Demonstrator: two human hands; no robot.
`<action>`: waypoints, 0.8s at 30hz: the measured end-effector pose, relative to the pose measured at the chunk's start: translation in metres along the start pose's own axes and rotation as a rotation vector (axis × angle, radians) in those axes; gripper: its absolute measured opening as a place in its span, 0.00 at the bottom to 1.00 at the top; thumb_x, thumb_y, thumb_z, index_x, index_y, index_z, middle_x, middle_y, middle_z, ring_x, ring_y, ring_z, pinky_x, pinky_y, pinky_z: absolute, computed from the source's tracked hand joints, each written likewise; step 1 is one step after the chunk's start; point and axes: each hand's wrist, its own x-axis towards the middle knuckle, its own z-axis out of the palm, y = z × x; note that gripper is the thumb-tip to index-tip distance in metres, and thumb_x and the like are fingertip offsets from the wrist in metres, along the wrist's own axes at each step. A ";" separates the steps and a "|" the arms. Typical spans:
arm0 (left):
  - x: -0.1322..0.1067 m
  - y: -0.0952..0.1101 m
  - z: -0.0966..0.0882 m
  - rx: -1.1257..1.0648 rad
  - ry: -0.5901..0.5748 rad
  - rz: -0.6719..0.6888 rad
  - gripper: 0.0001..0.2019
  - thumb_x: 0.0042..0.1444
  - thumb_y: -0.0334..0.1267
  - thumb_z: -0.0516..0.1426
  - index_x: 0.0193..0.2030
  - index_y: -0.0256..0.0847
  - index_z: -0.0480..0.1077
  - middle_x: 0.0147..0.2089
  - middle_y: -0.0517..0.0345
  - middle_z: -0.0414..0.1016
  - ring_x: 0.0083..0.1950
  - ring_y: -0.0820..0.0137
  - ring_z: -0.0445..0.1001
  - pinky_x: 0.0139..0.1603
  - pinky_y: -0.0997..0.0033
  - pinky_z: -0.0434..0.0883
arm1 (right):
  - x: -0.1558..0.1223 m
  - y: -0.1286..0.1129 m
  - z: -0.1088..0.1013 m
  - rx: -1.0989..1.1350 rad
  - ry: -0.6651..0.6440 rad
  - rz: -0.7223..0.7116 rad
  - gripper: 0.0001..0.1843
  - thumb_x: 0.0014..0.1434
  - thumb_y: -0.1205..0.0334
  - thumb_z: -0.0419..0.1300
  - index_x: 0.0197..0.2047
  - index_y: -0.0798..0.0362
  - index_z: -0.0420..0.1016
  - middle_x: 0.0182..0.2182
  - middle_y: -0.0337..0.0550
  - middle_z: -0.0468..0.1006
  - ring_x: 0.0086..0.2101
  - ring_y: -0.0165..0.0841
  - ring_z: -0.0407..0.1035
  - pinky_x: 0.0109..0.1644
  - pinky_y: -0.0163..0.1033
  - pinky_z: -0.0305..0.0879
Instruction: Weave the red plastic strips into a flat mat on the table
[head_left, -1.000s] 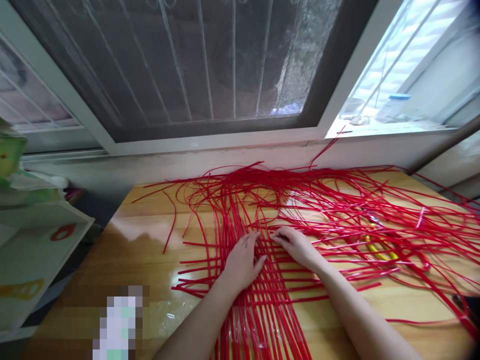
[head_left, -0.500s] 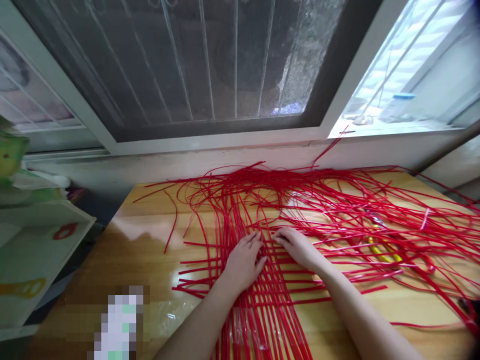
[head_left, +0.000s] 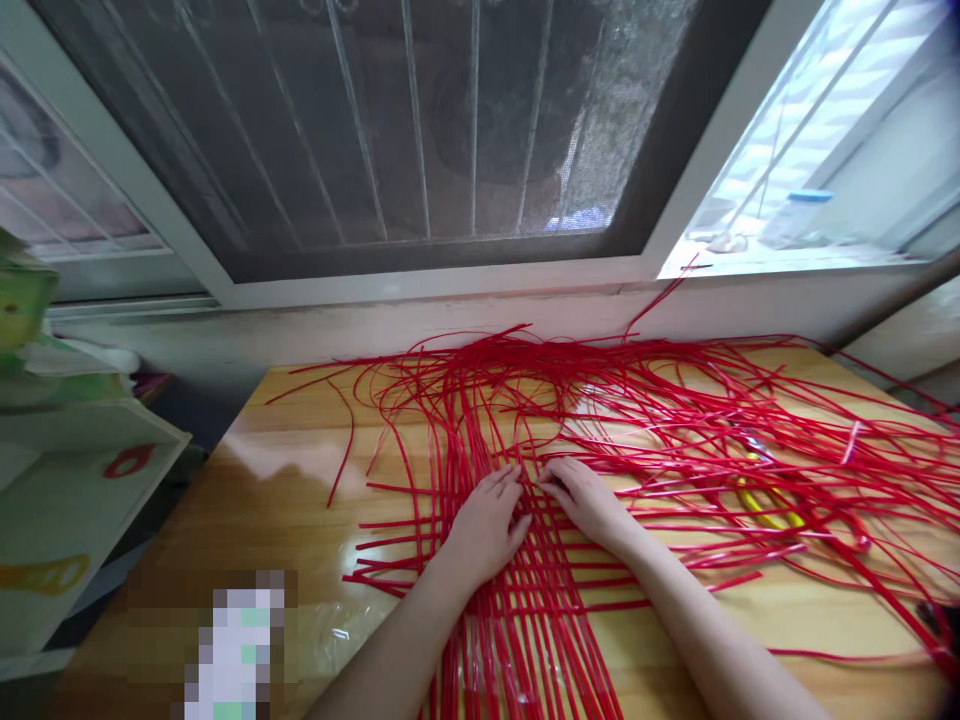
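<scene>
A lattice of red plastic strips (head_left: 544,590) lies on the wooden table, lengthwise strips crossed by several sideways ones. My left hand (head_left: 487,525) rests flat over its left half, fingers stretched away from me and thumb apart. At the right side of the lattice, my right hand (head_left: 577,495) has thumb and index finger pinched together at a red strip. Exactly which strip is between the fingertips is hard to make out. Clear tape (head_left: 480,665) covers the near part of the lengthwise strips.
Loose red strips (head_left: 517,360) heap along the wall and spread rightward. Yellow-handled scissors or pliers (head_left: 769,505) lie partly beneath them. The window frame (head_left: 435,280) rises behind the wooden table (head_left: 262,500). At the left hangs a printed fabric (head_left: 90,500). A blurred pale object (head_left: 236,650) lies front left.
My right hand has shifted slightly left, closer to my left hand, and its forearm has moved along. My left hand stays in place on the lattice.
</scene>
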 end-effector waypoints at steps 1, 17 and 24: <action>0.000 -0.001 0.000 -0.020 0.009 -0.002 0.18 0.53 0.35 0.51 0.52 0.38 0.60 0.60 0.49 0.59 0.62 0.65 0.55 0.61 0.58 0.57 | 0.000 0.000 0.000 0.010 0.001 -0.013 0.05 0.56 0.67 0.51 0.30 0.53 0.66 0.29 0.43 0.71 0.33 0.34 0.64 0.39 0.40 0.61; 0.004 -0.004 0.011 -0.089 0.086 -0.246 0.42 0.46 0.41 0.58 0.63 0.33 0.40 0.64 0.44 0.50 0.65 0.60 0.44 0.63 0.56 0.50 | -0.005 -0.013 0.011 0.010 0.079 0.045 0.07 0.53 0.69 0.49 0.36 0.53 0.64 0.29 0.41 0.70 0.31 0.33 0.65 0.36 0.37 0.61; 0.007 -0.002 0.008 -0.175 0.061 -0.286 0.47 0.40 0.40 0.62 0.64 0.37 0.39 0.65 0.48 0.49 0.66 0.60 0.43 0.62 0.58 0.51 | -0.001 -0.015 0.011 0.043 0.091 0.032 0.05 0.54 0.67 0.49 0.35 0.53 0.64 0.29 0.41 0.71 0.30 0.32 0.65 0.35 0.36 0.61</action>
